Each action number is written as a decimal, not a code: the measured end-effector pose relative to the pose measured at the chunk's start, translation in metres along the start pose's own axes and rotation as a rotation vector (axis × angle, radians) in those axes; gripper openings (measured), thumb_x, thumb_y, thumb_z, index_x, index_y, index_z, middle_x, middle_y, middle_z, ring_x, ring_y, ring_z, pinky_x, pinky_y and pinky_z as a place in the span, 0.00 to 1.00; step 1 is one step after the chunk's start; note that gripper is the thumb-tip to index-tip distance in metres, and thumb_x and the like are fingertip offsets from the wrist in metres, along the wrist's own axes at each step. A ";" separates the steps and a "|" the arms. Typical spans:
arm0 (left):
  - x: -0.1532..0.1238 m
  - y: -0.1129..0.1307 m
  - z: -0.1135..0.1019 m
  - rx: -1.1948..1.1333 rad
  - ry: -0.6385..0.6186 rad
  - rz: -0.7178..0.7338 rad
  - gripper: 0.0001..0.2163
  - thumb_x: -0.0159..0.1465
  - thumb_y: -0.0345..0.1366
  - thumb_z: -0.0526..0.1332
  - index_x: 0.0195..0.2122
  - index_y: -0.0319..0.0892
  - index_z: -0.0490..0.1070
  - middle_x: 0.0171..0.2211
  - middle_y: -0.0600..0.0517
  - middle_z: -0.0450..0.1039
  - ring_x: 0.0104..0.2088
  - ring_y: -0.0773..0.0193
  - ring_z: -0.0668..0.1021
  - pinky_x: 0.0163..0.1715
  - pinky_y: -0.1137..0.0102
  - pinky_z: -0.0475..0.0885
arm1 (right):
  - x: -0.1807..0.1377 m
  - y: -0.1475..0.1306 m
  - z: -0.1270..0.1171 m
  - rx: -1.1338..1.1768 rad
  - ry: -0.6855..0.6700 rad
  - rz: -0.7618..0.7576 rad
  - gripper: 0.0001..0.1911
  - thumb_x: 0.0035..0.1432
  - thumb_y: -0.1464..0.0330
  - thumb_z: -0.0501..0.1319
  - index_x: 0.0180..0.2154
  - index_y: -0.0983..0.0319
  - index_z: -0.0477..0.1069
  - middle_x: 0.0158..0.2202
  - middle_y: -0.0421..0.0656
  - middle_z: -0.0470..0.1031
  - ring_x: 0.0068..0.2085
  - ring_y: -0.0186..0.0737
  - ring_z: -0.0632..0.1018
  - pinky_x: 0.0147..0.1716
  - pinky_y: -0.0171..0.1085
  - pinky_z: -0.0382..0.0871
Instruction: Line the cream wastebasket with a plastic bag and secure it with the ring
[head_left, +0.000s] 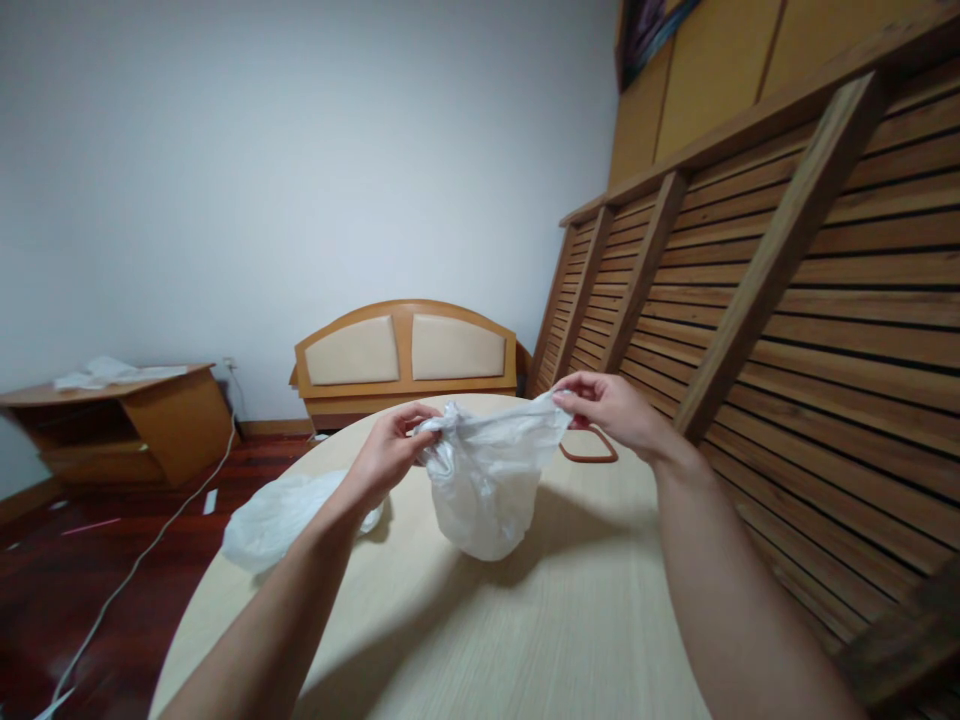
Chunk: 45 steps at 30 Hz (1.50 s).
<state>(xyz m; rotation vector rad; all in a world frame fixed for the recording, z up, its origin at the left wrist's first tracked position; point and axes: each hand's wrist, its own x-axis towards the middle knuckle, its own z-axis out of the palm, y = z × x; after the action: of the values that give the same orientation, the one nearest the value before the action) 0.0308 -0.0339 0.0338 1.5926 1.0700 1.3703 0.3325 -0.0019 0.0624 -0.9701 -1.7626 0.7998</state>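
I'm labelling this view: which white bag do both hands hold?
The middle bag, its top stretched between the left hand and right hand; the other bag lies on the table, partly behind the left forearm.

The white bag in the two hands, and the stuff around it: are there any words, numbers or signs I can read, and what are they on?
There are none I can read.
Held white bag: no lettering shows.
Other white bag on the table: none shows.
White slip on the floor: too small to tell.
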 end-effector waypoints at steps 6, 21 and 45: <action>-0.007 0.009 0.007 -0.113 -0.055 -0.038 0.20 0.51 0.47 0.73 0.40 0.38 0.79 0.39 0.45 0.81 0.33 0.62 0.79 0.32 0.71 0.72 | -0.008 -0.029 0.030 0.138 0.102 -0.053 0.22 0.48 0.53 0.72 0.38 0.63 0.76 0.29 0.42 0.79 0.26 0.35 0.78 0.27 0.35 0.75; -0.020 0.017 0.017 -0.318 -0.240 -0.014 0.19 0.57 0.40 0.68 0.50 0.39 0.78 0.52 0.42 0.78 0.51 0.51 0.79 0.52 0.59 0.73 | -0.023 -0.038 0.091 -0.477 0.052 -0.419 0.21 0.49 0.65 0.73 0.43 0.59 0.69 0.44 0.44 0.72 0.44 0.43 0.76 0.44 0.40 0.70; -0.006 -0.002 0.022 -0.241 -0.071 0.114 0.20 0.49 0.43 0.77 0.37 0.38 0.73 0.32 0.50 0.80 0.31 0.65 0.80 0.33 0.73 0.74 | -0.026 -0.044 0.092 -0.496 -0.074 -0.516 0.17 0.52 0.66 0.72 0.41 0.59 0.69 0.41 0.41 0.73 0.41 0.40 0.75 0.41 0.38 0.67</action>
<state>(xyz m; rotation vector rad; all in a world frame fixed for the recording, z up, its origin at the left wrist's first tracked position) 0.0520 -0.0393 0.0266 1.5293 0.7507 1.4473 0.2418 -0.0549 0.0566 -0.7369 -2.1987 0.0673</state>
